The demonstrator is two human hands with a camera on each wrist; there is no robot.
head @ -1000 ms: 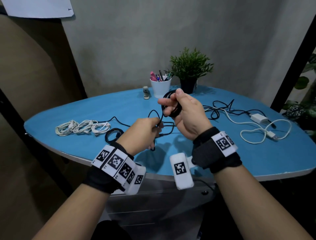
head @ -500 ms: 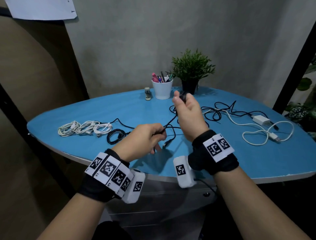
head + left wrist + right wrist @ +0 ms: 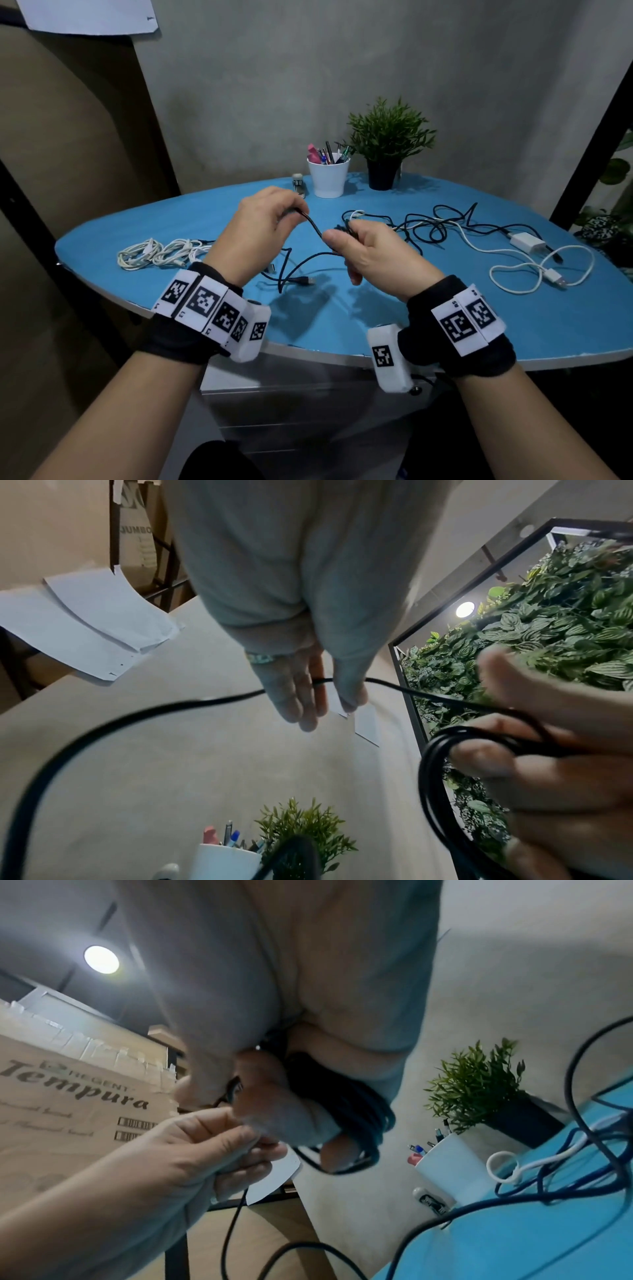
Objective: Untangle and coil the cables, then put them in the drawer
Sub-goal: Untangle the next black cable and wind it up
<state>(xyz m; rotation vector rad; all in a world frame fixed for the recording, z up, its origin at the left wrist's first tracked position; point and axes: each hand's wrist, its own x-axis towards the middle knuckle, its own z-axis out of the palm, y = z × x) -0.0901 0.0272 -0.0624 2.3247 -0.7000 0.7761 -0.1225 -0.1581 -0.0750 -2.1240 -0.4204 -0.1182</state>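
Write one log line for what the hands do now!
left hand: pinches black cable | right hand: holds its coil | drawer: not yet

Black cable [image 3: 310, 224]. Blue table [image 3: 445, 322] with white edge. White coiled cables [image 3: 154, 251]; white charger cable [image 3: 534, 270]. White pen cup [image 3: 328, 180]. Green plant [image 3: 388, 133] in black pot. Wristbands [image 3: 455, 329] black with white tags printed in black square patterns. Grey wall [image 3: 274, 102].

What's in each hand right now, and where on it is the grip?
Both hold the same black cable. The right hand grips its wound coil; the left hand pinches the free strand leading into the coil.
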